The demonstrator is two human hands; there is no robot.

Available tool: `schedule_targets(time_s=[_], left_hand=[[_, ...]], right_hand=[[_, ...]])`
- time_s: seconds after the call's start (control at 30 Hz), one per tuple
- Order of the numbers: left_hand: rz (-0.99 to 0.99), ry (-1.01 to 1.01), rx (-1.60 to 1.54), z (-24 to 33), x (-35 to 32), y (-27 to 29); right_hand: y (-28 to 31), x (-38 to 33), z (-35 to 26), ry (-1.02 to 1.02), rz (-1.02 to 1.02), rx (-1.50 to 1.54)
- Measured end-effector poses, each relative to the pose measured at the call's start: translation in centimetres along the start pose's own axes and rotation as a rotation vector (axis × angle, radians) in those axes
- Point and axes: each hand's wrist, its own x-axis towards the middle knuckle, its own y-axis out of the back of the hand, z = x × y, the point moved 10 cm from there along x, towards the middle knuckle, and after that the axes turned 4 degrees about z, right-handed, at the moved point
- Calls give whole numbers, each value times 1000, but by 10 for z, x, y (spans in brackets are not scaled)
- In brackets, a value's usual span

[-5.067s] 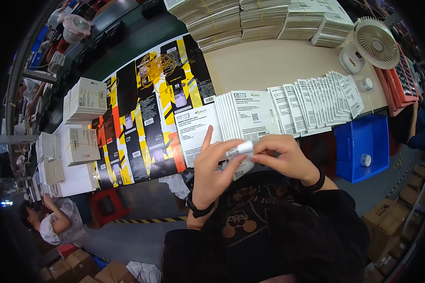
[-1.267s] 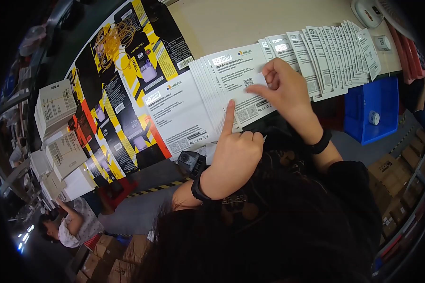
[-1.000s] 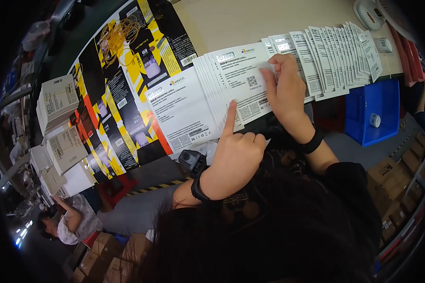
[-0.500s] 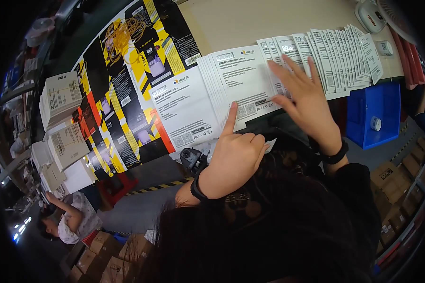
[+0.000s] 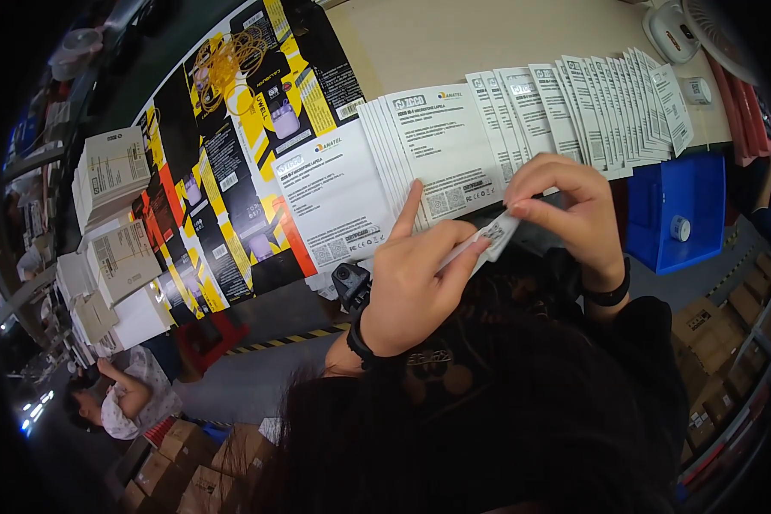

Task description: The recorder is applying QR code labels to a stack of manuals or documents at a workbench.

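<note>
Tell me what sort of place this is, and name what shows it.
Probably a packaging or assembly workshop: rows of fanned white printed leaflets on a beige worktable, flattened black-and-yellow retail cartons, and brown cardboard boxes on the floor.

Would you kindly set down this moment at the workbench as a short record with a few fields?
Left hand: left hand holds a strip of small labels, forefinger pointing up
Right hand: right hand pinches the end of the same strip
Table: table carries fanned white leaflets
Left of leaflets: flat black-and-yellow cartons
Right side: blue bin below the table edge
Far corner: small white fan
</note>
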Motion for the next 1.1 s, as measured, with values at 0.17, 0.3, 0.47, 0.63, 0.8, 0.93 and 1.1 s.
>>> schedule_targets(time_s=[0.17, 0.3, 0.47, 0.63, 0.8, 0.93, 1.1], left_hand=[[-25, -64, 20, 4, 2, -3], [-118, -85, 74, -4, -1, -10], [-188, -114, 181, -9, -5, -22], [-216, -123, 215, -10, -6, -27], [-219, -130, 222, -9, -7, -28], [-248, -104, 245, -9, -5, -28], [-268, -90, 265, -11, -6, -29]], right_hand=[[29, 9, 6, -9, 251, 83], [39, 15, 29, -126, 429, 170], [21, 26, 57, -174, 401, 50], [21, 29, 63, -199, 409, 70], [19, 29, 63, -195, 417, 70], [18, 28, 63, -188, 414, 43], [12, 28, 57, -185, 412, -235]])
